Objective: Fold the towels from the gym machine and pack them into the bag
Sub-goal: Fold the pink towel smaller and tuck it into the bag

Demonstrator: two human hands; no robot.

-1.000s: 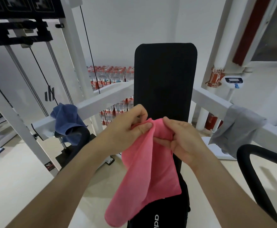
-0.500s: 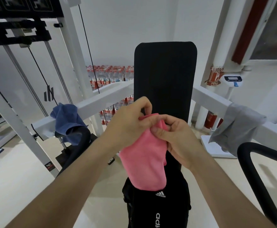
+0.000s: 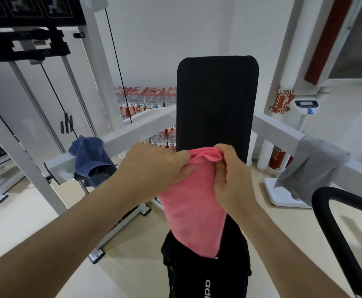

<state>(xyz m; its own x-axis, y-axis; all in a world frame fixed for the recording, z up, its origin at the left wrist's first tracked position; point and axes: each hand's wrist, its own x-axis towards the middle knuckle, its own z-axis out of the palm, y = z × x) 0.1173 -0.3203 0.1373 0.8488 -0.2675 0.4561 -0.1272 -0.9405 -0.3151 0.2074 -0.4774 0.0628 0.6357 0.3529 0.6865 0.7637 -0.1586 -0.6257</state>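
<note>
A pink towel [image 3: 194, 211] hangs folded in front of the black backrest pad [image 3: 216, 100]. My left hand [image 3: 154, 166] and my right hand [image 3: 231, 175] both pinch its bunched top edge, close together. Below the towel sits a black bag [image 3: 206, 274] with white lettering on the machine's seat. A blue towel [image 3: 91, 161] is draped over the white arm of the machine at the left. On the right arm of the machine a grey towel [image 3: 311, 168] hangs.
White machine frame bars [image 3: 137, 130] cross left and right. A black curved handle [image 3: 337, 229] rises at the lower right. Packs of water bottles [image 3: 145, 102] are stacked behind. A white scale base [image 3: 283, 194] rests on the floor at right.
The pink towel has been folded shorter and its top edge gathered; my hands came together, then spread slightly, and the towel now hangs lower over the bag.
</note>
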